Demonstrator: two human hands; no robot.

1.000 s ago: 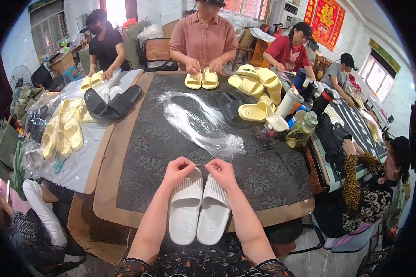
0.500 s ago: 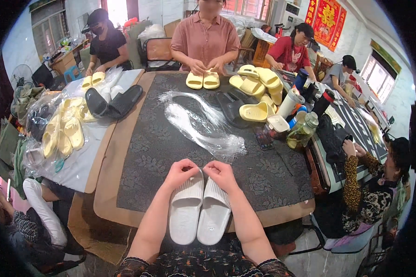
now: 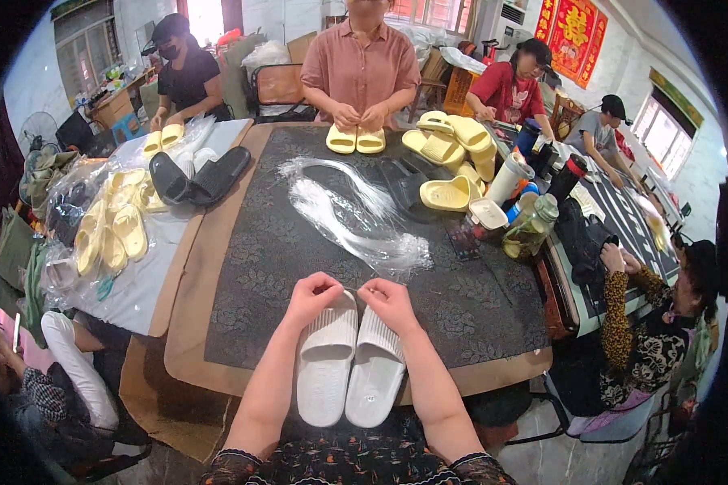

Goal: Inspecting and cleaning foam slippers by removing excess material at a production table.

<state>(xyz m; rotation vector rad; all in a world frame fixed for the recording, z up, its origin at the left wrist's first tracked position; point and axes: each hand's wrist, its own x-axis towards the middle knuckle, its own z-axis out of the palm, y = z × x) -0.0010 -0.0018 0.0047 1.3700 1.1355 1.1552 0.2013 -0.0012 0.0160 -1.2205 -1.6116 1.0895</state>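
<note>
The pair of white slippers [image 3: 349,365] lies side by side at the near edge of the dark patterned surface [image 3: 283,242], unmoved since the earlier frames. Their long axes run away from the person, toes at the far end. Both hands stay pinched at the toes: left hand [image 3: 311,297] and right hand [image 3: 390,304], fingers narrow, pinching a thin clear strand [image 3: 356,290] between them. Beyond lies a bundle of clear plastic strands [image 3: 356,218].

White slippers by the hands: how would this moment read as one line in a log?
left hand pinching at top of left white slipper | right hand at right white slipper | pair side by side on dark mat | clear strands beyond
</note>
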